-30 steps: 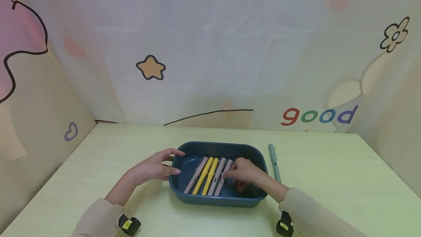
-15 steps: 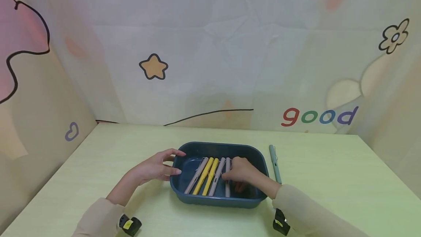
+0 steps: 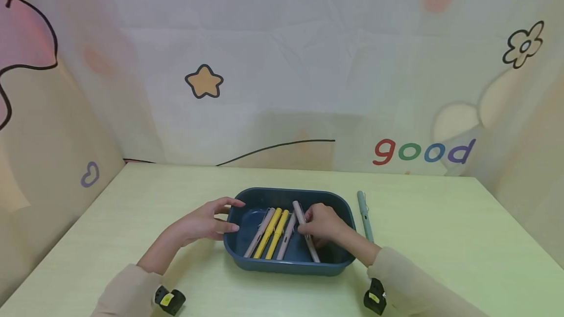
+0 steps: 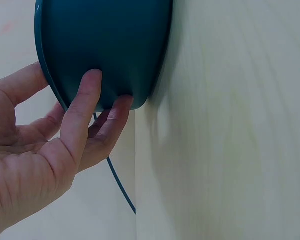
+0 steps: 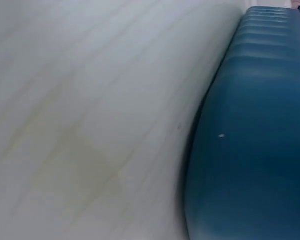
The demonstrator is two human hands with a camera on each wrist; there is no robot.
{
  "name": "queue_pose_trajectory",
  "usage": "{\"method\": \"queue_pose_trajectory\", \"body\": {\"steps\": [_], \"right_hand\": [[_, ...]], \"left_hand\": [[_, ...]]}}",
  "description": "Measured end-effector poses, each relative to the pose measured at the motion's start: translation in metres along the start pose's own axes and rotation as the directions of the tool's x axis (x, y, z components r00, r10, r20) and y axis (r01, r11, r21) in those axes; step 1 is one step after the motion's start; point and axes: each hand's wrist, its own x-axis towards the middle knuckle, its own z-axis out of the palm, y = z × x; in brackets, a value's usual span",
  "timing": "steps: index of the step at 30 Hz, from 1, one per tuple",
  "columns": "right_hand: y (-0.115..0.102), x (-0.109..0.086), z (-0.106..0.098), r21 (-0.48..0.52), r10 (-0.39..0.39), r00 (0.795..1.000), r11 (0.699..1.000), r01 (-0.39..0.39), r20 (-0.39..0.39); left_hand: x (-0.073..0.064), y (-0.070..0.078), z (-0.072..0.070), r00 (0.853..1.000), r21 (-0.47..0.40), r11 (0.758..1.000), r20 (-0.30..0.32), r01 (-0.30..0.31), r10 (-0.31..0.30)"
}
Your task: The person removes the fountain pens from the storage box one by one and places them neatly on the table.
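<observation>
The left hand (image 3: 200,222) is bracing the tray (image 3: 288,194) with fingers spread against its wall while the right hand (image 3: 323,222) is pinching a pen (image 3: 304,226), tilting it off the row beside its fingers.

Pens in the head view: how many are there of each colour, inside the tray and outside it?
Beige-pink pens: 3, in the tray; the right hand holds one
Yellow pens: 2, in the tray
Grey-green pen: 1, on the table
Total: 6

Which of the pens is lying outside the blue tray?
The grey-green pen, alone on the table just right of the blue tray. The pink and yellow pens all sit inside it, one pink pen gripped by the right hand.
</observation>
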Motion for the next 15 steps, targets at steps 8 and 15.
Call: {"method": "queue_pose_trajectory", "body": {"steps": [8,15], "right_hand": [[0.001,-0.004,-0.010,0.151,-0.020,1.000,0.988,0.023,-0.022],[0.009,-0.005,-0.021,0.267,-0.105,0.994,0.958,0.104,-0.011]], "left_hand": [[-0.002,-0.001,-0.001,1.000,-0.002,1.000,0.011,0.000,0.000],[-0.001,0.000,-0.001,1.000,-0.006,1.000,0.006,0.004,-0.004]]}}
